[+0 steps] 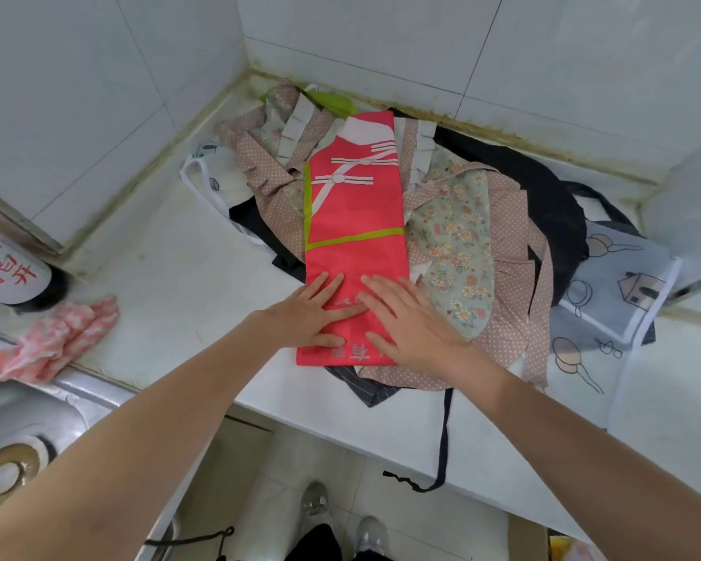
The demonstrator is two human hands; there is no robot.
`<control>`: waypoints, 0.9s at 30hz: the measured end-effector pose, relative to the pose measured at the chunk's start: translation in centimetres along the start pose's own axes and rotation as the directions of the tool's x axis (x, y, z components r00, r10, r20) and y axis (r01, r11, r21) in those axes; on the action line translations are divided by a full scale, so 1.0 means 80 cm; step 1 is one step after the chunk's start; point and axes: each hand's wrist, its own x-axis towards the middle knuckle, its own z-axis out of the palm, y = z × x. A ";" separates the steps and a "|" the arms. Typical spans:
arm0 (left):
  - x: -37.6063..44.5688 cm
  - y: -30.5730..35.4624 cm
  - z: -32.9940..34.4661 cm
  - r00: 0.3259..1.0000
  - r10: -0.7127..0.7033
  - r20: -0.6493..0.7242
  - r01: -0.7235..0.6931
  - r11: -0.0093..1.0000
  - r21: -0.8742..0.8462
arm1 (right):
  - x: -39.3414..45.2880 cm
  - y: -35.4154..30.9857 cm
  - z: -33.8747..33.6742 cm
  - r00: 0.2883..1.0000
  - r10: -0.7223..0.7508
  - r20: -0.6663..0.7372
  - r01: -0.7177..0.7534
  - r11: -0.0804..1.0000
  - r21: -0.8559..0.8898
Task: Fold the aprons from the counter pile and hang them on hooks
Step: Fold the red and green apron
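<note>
I see white tile walls (381,38) that meet in a corner far past the hands. A white counter (187,277) runs under them, with dirty edges at the wall. Left of the hands is a shiny metal sink (37,415). Below is a pale tile floor (284,471).

Both forearms are bare right up to the frame edge, no sleeves showing, no watch, no bracelet. The left hand (314,313) carries no ring and no glove; same for the right hand (411,325), with short, plain, unpainted nails on the fingers (381,291). Down at the bottom, a pair of pale grey shoes (340,520) with rounded toes, and above them dark trouser legs (316,544), black or near it, cut off by the frame.
</note>
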 end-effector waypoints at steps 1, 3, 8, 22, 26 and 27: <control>0.001 -0.002 0.001 1.000 0.003 0.014 -0.003 1.000 -0.018 | -0.007 -0.002 0.003 0.996 -0.085 0.001 0.085 0.996 0.012; 0.000 -0.002 0.004 1.000 0.007 0.001 -0.007 0.998 -0.062 | -0.023 -0.003 0.005 0.987 -0.109 0.117 0.097 0.990 0.098; -0.020 -0.011 0.020 0.937 -0.036 -0.347 -0.075 0.950 -0.303 | -0.008 0.005 -0.015 0.970 0.028 0.242 -0.110 0.937 0.332; -0.026 -0.033 -0.004 0.893 -0.447 -0.053 0.107 0.326 -0.939 | 0.058 0.028 -0.017 0.757 0.617 0.214 -0.559 0.442 0.702; -0.011 -0.031 0.000 0.790 -0.607 -0.089 0.205 0.398 -0.894 | 0.073 0.027 -0.012 0.727 0.646 0.230 -0.635 0.506 0.583; -0.007 -0.029 -0.001 0.782 -0.616 -0.095 0.216 0.410 -0.886 | 0.075 0.028 -0.011 0.712 0.659 0.243 -0.657 0.502 0.562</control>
